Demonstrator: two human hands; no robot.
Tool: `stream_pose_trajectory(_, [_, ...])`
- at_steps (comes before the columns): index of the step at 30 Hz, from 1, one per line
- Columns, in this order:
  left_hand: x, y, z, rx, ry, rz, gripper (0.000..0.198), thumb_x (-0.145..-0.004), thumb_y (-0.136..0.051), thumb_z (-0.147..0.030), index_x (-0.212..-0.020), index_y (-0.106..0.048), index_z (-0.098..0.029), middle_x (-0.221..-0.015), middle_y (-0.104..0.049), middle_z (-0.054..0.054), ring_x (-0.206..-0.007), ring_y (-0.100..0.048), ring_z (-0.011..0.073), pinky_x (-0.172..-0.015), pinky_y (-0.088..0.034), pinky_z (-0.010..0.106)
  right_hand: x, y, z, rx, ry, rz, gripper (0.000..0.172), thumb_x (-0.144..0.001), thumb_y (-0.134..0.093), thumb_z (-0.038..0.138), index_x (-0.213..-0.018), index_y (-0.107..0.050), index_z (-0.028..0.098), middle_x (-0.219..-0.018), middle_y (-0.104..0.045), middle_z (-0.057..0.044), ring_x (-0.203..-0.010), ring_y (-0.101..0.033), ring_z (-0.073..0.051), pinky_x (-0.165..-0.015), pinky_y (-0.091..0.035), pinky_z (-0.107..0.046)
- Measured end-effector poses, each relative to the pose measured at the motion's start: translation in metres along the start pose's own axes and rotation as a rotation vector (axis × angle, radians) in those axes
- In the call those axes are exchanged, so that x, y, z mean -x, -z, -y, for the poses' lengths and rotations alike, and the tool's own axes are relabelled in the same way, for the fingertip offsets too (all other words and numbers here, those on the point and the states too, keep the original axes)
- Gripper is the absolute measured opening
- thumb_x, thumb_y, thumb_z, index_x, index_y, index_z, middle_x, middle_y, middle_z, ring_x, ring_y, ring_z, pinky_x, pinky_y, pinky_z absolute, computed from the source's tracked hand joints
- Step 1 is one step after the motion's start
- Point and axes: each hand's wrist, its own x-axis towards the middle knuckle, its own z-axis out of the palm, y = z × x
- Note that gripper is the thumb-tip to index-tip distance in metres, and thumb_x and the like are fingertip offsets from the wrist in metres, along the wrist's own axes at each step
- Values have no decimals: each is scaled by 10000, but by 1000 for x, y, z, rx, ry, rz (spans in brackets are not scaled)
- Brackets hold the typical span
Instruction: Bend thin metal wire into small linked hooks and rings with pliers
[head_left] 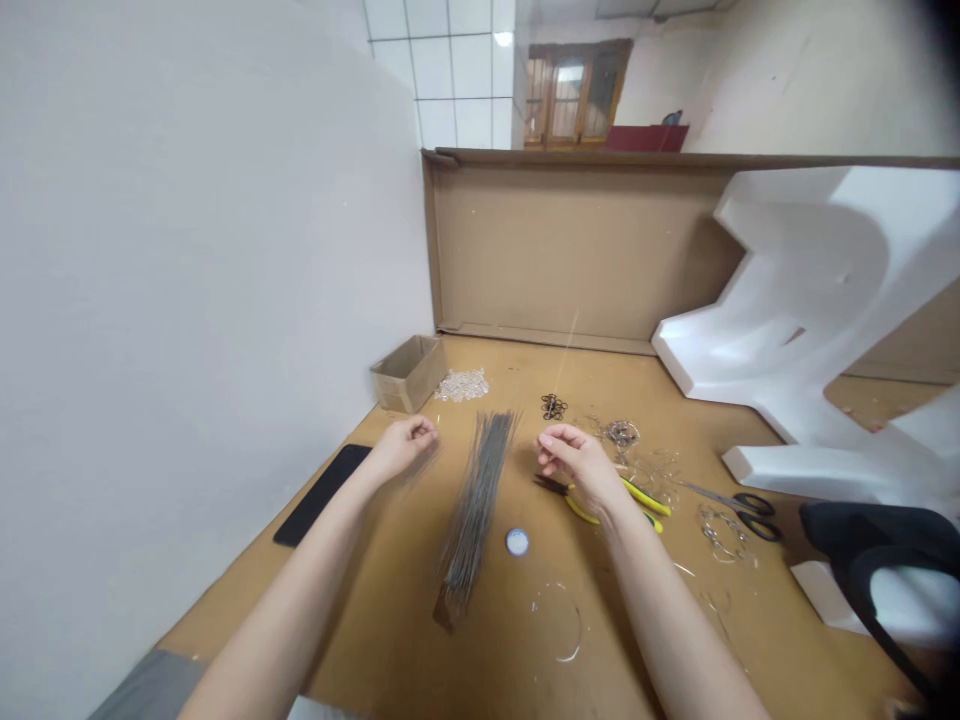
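Note:
My left hand (405,446) is closed in a pinch left of a bundle of thin grey wires (480,500). Whatever its fingertips hold, if anything, is too small to make out. To the right of the bundle, my right hand (574,462) is also pinched, above yellow-handled pliers (583,507). A faint thin strand (568,345) shows beyond its fingers; I cannot tell whether they hold it. Small black rings (553,406) lie just past this hand. A small round white-and-blue lid or disc (517,542) and a curved piece of wire (576,630) lie nearer me.
An open cardboard box (409,375) and a pile of clear beads (461,385) stand at the back left, with a black phone-like slab (322,495) nearer. Right lie tangled wire (622,433), scissors (750,512) and white foam (810,270). A cardboard wall (562,250) closes the back.

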Motion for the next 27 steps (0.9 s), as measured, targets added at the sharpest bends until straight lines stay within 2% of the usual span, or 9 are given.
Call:
stream_pose_trajectory(2, [7,-16,-27,78,-49,77,245,-765,-446,-405,-788,-499,-167,-689,-587,9,-604,-554,125,-558,-426,235,1,2,4,60,45,-28,216,-676,-666,358,-760,-575,180,-657,-573,16,-577,-543,-94,-532,-458,-212])
stream_pose_trajectory(4, [12,-39,-49,257,-110,225,226,-757,-487,-387,-810,-495,-168,-704,-597,12,-619,-566,126,-539,-421,224,2,3,6,136,82,-39,210,-679,-653,360,-756,-571,182,-628,-558,22,-568,-538,-102,-539,-458,-226])
stream_pose_trajectory(6, [13,-63,-63,224,-184,311,172,-749,-513,-337,-772,-508,-167,-669,-591,1,-618,-549,119,-548,-412,214,2,4,3,230,107,-38,187,-686,-638,349,-743,-573,183,-609,-552,25,-555,-527,-105,-534,-445,-231])
stream_pose_trajectory(9, [11,-92,-63,32,-323,247,96,-740,-519,-256,-726,-541,-164,-674,-585,-8,-630,-518,110,-591,-396,213,0,5,-6,384,133,-26,125,-701,-611,306,-712,-588,184,-603,-556,23,-577,-529,-116,-553,-427,-232])
stream_pose_trajectory(11, [8,-105,-54,-14,-340,245,82,-746,-505,-231,-731,-551,-164,-653,-578,-17,-608,-506,104,-573,-380,205,-2,5,-13,472,147,-7,89,-710,-594,274,-707,-597,186,-615,-569,19,-603,-538,-122,-579,-422,-235])
stream_pose_trajectory(17, [9,-116,-35,39,-322,245,94,-767,-485,-228,-757,-553,-163,-654,-583,-20,-583,-497,93,-556,-380,193,-5,6,-18,630,171,57,63,-740,-537,214,-739,-594,187,-648,-597,13,-621,-555,-123,-600,-413,-230])
stream_pose_trajectory(27, [10,-116,-36,146,-295,298,94,-763,-509,-231,-777,-571,-162,-690,-624,-3,-611,-537,111,-585,-409,210,-1,3,-15,711,217,105,81,-764,-535,234,-742,-606,201,-651,-618,7,-614,-541,-128,-606,-405,-242])
